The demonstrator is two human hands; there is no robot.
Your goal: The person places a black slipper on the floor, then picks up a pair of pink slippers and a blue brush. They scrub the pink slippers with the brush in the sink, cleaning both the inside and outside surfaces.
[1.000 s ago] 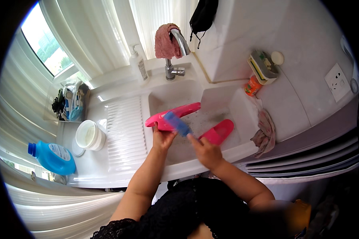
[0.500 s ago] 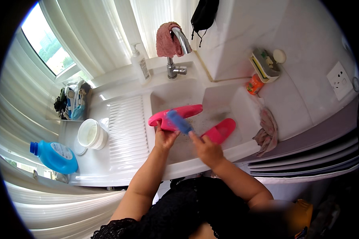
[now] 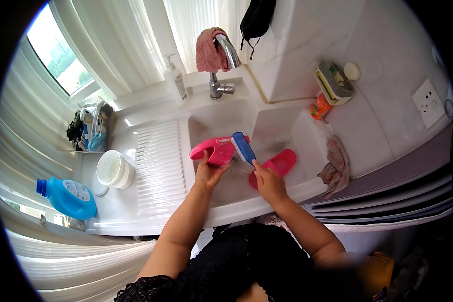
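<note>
Over the white sink point(image 3: 221, 113) my left hand point(image 3: 209, 173) grips a pink slipper point(image 3: 214, 151) by its near side, tilted on edge. My right hand point(image 3: 270, 185) is closed round the handle of a blue scrubbing brush point(image 3: 243, 148). The brush's white bristles face left, against or just beside the slipper's right part; exact contact is hard to tell. A second pink slipper point(image 3: 282, 162) lies in the sink beyond my right hand, which partly hides it. Suds and dark specks dot the basin around them.
Behind the basin stands a faucet point(image 3: 216, 89) draped with a pink cloth point(image 3: 210, 53), beside a pump bottle point(image 3: 176, 83). A white tub point(image 3: 114, 170) and blue detergent bottle point(image 3: 68, 198) are left of the ribbed washboard point(image 3: 158, 166). Right: orange can point(image 3: 320, 106), wet rag point(image 3: 337, 163).
The blue brush has shifted right and turned more upright, so its bristles now show. My right hand has moved slightly right with it. The held slipper has tilted a little.
</note>
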